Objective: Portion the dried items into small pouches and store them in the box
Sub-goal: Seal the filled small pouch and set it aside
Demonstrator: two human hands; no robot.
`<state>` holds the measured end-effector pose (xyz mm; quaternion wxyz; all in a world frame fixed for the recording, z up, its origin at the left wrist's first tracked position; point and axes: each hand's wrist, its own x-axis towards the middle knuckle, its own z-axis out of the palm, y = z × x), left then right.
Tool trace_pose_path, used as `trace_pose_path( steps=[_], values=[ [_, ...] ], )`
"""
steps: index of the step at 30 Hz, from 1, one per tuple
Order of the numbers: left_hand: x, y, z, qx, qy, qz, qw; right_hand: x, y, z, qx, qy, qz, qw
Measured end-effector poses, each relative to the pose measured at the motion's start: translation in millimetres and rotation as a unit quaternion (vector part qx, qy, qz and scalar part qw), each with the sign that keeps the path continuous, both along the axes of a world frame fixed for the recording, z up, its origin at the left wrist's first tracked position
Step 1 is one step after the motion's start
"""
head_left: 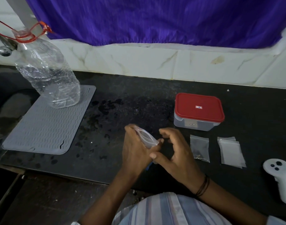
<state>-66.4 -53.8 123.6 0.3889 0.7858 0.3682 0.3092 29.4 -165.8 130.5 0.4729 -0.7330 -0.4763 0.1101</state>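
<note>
Your left hand (135, 153) pinches a small clear pouch (146, 138) by its edges, mouth bowed open; your right hand (176, 151) hovers beside it, fingers curled, seemingly empty. The red-lidded box (199, 111) sits closed behind.

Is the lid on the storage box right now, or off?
On. The red lid sits flat across the clear box, its rim covering the top edge all round.

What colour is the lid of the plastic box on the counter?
The lid is red, with a small label at its centre; the head view shows it best.
</note>
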Motion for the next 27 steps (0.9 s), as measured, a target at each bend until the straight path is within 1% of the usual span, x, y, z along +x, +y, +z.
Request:
trace_pose_path(
  steps=[2,4,7,10,12,13,14,15,17,18,20,22,25,27],
  values=[
    [5,-5,1,0.037,0.023,-0.026,0.999,-1,1,2,0.002,0.012,0.007,1.000],
    [10,-11,1,0.039,0.022,-0.048,0.998,-1,1,1,0.031,0.042,-0.011,0.999],
    [15,-20,-2,0.000,-0.003,-0.084,0.996,2,-2,0,0.077,0.124,-0.074,0.987],
    [19,-32,-9,-0.041,-0.004,-0.114,0.993,7,-6,-2,0.116,0.207,-0.126,0.963],
    [22,-40,-11,-0.044,-0.011,-0.140,0.989,11,-8,-4,0.129,0.238,-0.163,0.949],
    [24,-42,-13,-0.055,-0.029,-0.158,0.985,14,-10,-6,0.131,0.251,-0.176,0.943],
    [27,-44,-13,-0.088,-0.060,-0.173,0.979,18,-12,-8,0.131,0.265,-0.183,0.938],
    [32,-46,-12,-0.141,-0.093,-0.179,0.969,22,-15,-10,0.127,0.274,-0.186,0.935],
    [42,-45,-11,-0.212,-0.122,-0.161,0.956,28,-20,-15,0.101,0.276,-0.183,0.938],
    [49,-44,-12,-0.223,-0.116,-0.151,0.956,31,-23,-18,0.086,0.264,-0.184,0.943],
    [62,-42,-14,-0.238,-0.099,-0.149,0.955,38,-27,-25,0.064,0.229,-0.193,0.952],
    [76,-43,-19,-0.268,-0.080,-0.150,0.949,48,-30,-33,0.045,0.211,-0.222,0.951],
    [99,-46,-27,-0.359,-0.042,-0.143,0.921,69,-37,-51,0.010,0.193,-0.274,0.942],
    [115,-45,-38,-0.391,-0.005,-0.150,0.908,85,-44,-66,-0.021,0.178,-0.296,0.938]
  ],
)
